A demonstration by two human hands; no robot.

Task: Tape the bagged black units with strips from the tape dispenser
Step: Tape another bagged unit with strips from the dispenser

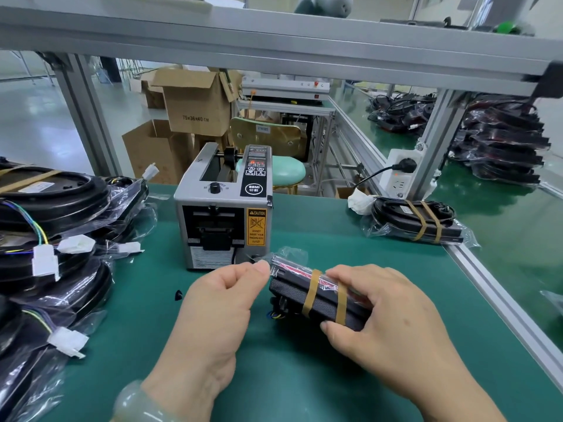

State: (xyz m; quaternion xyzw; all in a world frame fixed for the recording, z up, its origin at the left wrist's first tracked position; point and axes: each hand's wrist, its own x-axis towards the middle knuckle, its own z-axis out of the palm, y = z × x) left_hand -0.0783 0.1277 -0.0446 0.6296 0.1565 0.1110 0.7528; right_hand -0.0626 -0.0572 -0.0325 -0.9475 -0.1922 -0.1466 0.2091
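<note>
The flat black unit in a clear plastic bag [289,290] is held just above the green-matted surface [329,239], directly in front of the grey tape dispenser [222,208]. Two tan tape strips [311,292] wrap across it. The right grip [387,318] is curled round its near end, thumb underneath and fingers on top. The left grip [222,303] pinches the loose bag end between thumb and forefinger. Left of the dispenser lies a heap of bagged black units with white connectors [61,208]. To the dispenser's right rests one bagged unit bound with two tan strips [417,219].
</note>
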